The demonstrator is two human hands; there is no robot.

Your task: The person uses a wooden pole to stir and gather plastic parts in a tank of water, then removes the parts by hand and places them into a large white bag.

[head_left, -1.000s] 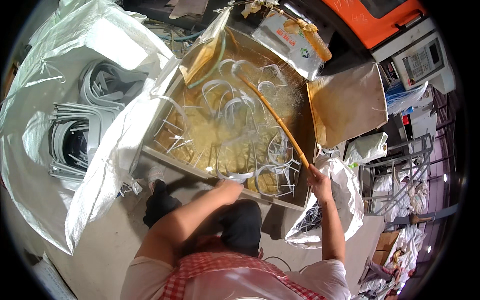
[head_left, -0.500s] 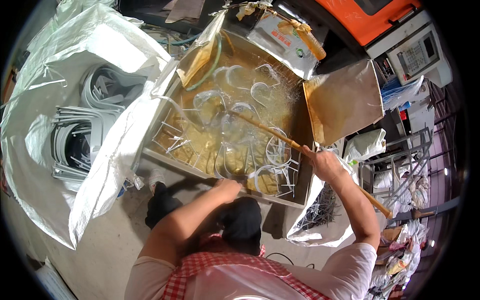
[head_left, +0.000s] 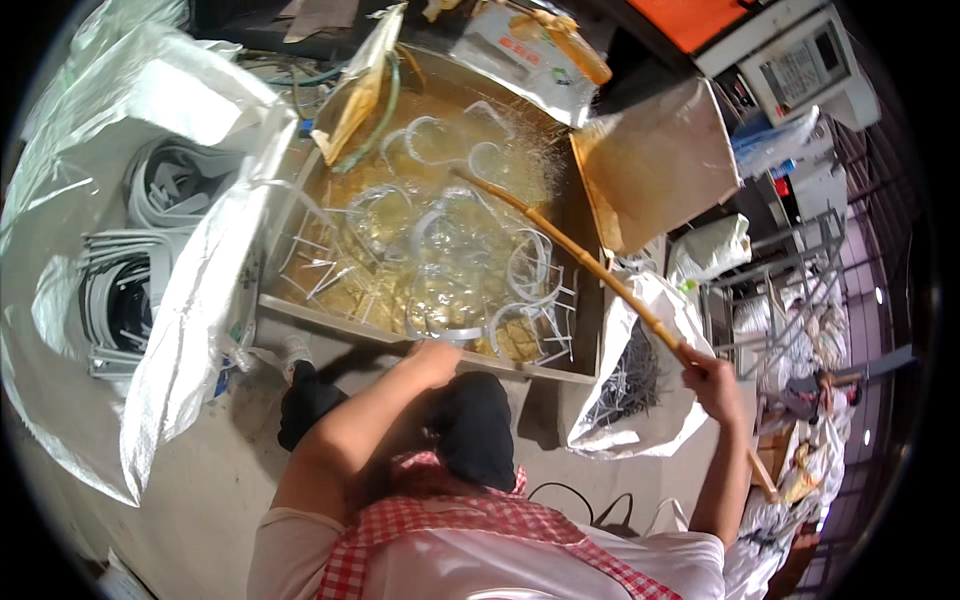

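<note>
My right hand is wrapped around a long bamboo stick, far down toward its near end. The stick slants to the left over a wide tub, and its far tip reaches the cloudy, yellowish water. White curved plastic pieces lie in and under the bubbling water, some with thin straight sprues. My left hand is closed at the tub's near rim, its fingertips mostly hidden. Close to it, a curved plastic piece lies just inside the rim.
A big white woven sack at left holds stacked grey plastic pieces. Right of the tub, another white bag contains thin grey scraps. A brown-stained board leans at the tub's right side. A machine control panel stands behind.
My right hand has moved right and toward me, and its grip is now nearer the stick's lower end. My left hand stays at the rim. The whole view has shifted slightly.
</note>
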